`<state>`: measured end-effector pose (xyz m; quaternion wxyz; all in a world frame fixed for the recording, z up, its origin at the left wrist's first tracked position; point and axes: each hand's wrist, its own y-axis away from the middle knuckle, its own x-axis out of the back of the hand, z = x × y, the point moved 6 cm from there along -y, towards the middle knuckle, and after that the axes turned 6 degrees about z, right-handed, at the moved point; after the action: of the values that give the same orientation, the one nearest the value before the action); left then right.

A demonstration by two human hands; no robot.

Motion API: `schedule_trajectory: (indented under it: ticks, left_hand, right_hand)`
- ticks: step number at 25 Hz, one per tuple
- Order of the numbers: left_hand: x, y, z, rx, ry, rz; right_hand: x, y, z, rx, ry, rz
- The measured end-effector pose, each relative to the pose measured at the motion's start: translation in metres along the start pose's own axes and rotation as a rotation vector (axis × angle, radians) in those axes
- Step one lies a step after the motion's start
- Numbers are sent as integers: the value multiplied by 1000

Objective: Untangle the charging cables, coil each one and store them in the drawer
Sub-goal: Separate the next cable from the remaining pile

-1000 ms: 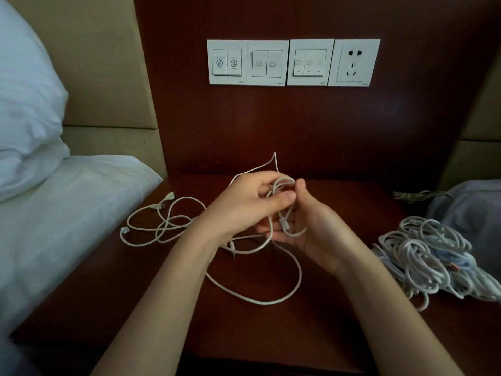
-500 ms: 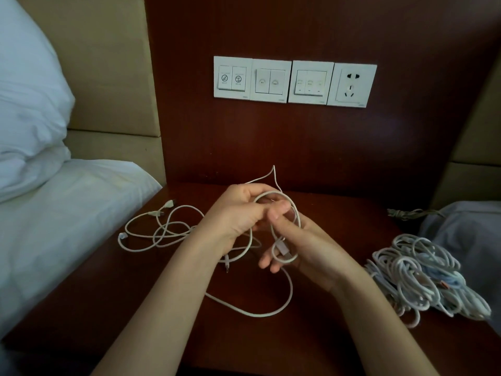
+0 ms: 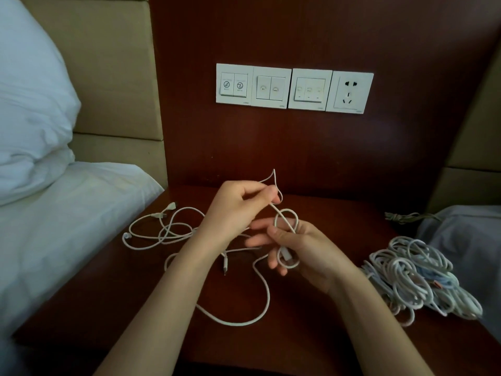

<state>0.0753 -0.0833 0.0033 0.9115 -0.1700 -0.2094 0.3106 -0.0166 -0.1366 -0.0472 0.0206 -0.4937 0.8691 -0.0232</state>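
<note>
Your left hand (image 3: 235, 210) pinched the thin white charging cable (image 3: 244, 323) just above your right hand (image 3: 309, 253), which gripped its small coil; tangled white cables (image 3: 162, 232) lay beyond your left wrist.

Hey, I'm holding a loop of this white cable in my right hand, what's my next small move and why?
Probably swing the left hand down and lay the stretch it pinches as another turn on the loop held in the right hand. The white cable has a long slack run lying on the nightstand, so the coiling looks far from finished.
</note>
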Motion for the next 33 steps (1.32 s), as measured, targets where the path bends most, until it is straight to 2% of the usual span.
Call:
schedule_trajectory:
  ticks: [2,3,5,7,9,13,15,17,22,25,29,33]
  left_hand:
    - [-4,1,15,-154,-54,11]
    - [-6,0,17,-181,-62,-51]
    - [-6,0,14,-124,-84,-211]
    - [-1,-2,10,-86,-53,-262]
    - [6,-7,8,-117,-59,-142]
    - [9,-13,-2,-144,-136,99]
    - [9,-14,-5,-143,-124,151]
    - [3,-11,-2,-160,-125,123]
    - [-29,3,-3,-48,103,-169]
    - [-46,10,-10,-66,-55,-252]
    - [-51,15,-20,-76,-133,-243]
    - [-34,20,-15,-375,-645,-225]
  right_hand:
    - [-5,2,3,-34,64,-68]
    - [-7,3,3,-36,74,-83]
    - [-8,5,2,-18,36,-94]
    - [-9,4,1,-7,-68,-108]
    - [-7,3,1,-18,-156,-111]
    - [-7,0,-1,15,-125,-67]
    - [-3,-3,-1,33,-150,25]
    - [7,-7,1,58,-204,173]
    - [28,-7,-3,241,-356,452]
    - [39,-3,-7,302,-526,557]
    - [52,5,-4,281,-801,680]
    - [54,4,-2,253,-1009,695]
